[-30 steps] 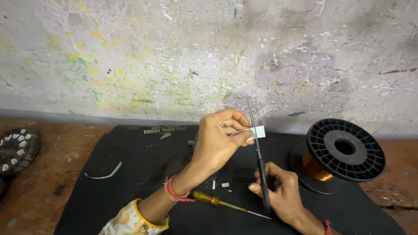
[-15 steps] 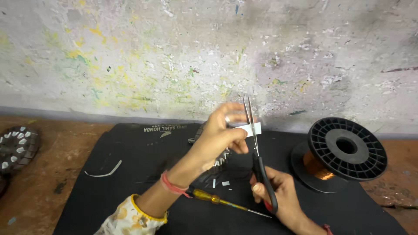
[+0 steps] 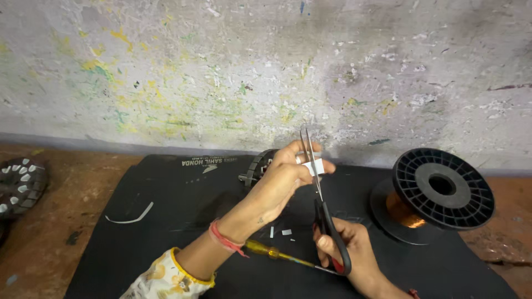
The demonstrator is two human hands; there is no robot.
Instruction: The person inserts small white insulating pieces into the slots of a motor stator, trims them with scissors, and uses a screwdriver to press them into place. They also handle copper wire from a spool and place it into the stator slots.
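My left hand is raised over the black mat and pinches a small white paper strip between thumb and fingers. My right hand grips black-handled scissors from below. Their blades point up, slightly parted, and close on the strip's edge. Behind my left hand a dark round motor stator is mostly hidden. A red thread circles my left wrist.
A yellow-handled screwdriver lies on the mat under my arms, beside small white paper scraps. A black spool of copper wire stands at right. A curved white strip lies at left. Another round stator rests at far left. A paint-flecked wall rises behind.
The scissors have shifted left and their blades have come onto the white strip. My left hand rose slightly and turned the strip toward the blades.
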